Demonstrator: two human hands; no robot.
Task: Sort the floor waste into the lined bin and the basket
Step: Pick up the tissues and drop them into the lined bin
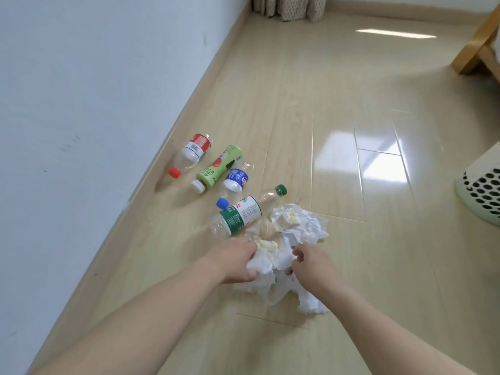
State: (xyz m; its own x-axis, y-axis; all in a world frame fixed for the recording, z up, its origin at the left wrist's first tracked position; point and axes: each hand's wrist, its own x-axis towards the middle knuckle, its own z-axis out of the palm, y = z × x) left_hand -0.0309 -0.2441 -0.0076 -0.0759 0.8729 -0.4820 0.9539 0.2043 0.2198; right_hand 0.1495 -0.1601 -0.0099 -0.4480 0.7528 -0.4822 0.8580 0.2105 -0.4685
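- Pale wood floor (338, 117) fills the frame, with a white wall (81, 77) along the left and a curtain hem at the top.
- Crumpled tissues (297, 226) lie in a heap just below the centre, some stained yellow.
- Left hand (238, 262) has its fingers curled round tissue at the heap's left edge; its grip is closed on the paper.
- Right hand (308, 262) pinches tissue at the heap's lower right, fingers bent in on the paper.
- Four plastic bottles (238, 215) lie on their sides left of centre, towards the wall; the nearest, green-labelled, touches the heap.
- Perforated basket (481, 193) shows at the right edge, well apart from the heap. No lined bin is in view.
- Step in hand, as it seems: gathering the tissues, with the bottles not yet touched.
- Next move calls for bunching the loose paper into one wad, lifting it clear of the green-labelled bottle, and finding the bin.
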